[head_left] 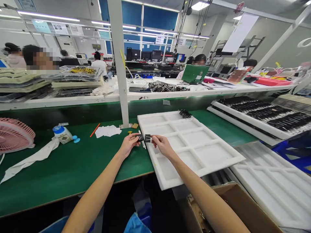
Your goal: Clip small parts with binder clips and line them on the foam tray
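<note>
My left hand is closed on a small black object with a round ring mark on it; its exact kind is too small to make out. Just to the right, my right hand pinches a black binder clip by its wire handles. The clip's black body faces the black object, close beside it. Both hands are over the left edge of a white foam tray divided into compartments. A cluster of black binder clips lies at the tray's far corner.
On the green table are a pink fan, a blue-capped bottle, white paper and an orange stick. Trays of black parts stand right. A cardboard box is below. A white post rises ahead.
</note>
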`<state>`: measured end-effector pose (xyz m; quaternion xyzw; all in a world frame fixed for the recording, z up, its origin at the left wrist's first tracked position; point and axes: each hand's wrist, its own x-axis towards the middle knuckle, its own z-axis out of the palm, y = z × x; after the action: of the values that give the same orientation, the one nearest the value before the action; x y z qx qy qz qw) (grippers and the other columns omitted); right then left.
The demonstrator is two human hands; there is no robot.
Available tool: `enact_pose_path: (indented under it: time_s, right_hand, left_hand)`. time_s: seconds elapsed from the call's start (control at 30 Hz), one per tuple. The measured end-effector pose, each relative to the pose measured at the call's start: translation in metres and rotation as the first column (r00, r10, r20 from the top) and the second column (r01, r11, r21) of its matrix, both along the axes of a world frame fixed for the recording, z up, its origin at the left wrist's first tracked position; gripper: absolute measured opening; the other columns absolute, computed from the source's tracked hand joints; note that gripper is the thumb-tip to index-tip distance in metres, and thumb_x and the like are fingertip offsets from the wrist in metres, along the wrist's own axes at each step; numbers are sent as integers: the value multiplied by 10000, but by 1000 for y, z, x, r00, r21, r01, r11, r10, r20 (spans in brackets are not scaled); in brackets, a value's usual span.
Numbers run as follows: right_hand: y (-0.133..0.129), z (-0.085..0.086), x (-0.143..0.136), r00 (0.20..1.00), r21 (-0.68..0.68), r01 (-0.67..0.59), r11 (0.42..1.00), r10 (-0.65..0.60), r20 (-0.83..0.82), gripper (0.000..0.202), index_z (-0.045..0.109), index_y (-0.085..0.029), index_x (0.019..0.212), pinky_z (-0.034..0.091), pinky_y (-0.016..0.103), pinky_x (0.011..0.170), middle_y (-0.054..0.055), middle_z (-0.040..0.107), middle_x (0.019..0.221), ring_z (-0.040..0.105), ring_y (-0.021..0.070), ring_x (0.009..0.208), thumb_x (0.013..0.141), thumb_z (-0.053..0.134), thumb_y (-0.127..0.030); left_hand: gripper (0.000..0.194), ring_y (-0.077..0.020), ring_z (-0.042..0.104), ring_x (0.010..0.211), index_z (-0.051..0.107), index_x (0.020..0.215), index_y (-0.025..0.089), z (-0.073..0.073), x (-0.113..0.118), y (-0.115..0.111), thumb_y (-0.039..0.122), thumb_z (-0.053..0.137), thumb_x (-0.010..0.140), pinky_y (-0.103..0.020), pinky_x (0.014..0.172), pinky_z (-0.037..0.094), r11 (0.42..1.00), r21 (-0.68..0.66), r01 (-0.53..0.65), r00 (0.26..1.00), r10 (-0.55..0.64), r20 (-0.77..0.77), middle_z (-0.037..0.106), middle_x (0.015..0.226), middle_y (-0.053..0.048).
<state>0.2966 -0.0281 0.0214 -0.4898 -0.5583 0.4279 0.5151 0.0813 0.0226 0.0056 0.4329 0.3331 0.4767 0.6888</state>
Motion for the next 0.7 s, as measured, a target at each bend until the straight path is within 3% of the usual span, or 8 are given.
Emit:
enact_pose_path:
  time_s: [0.4, 0.7]
  right_hand:
    - [-3, -3, -1, 993, -10, -54, 998, 55, 106, 553, 713, -123, 1052, 451, 315, 640, 10, 599, 693, 537, 167, 625, 902, 579, -638]
    - [-2, -4, 1, 989, 24, -51, 998, 47, 141, 490, 729, -128, 1068, 458, 303, 644, 10, 611, 719, 546, 157, 631, 944, 543, -564]
  left_hand:
    - [500, -174, 689, 645, 782, 1059, 118, -1, 2, -2, 413, 930, 684, -343, 703, 611, 995, 63, 71, 990, -62, -130, 771, 905, -113]
    - [550, -181, 694, 650, 789, 1062, 108, 2, 4, -4, 426, 948, 642, -334, 689, 610, 997, 67, 45, 987, -34, -155, 775, 880, -117]
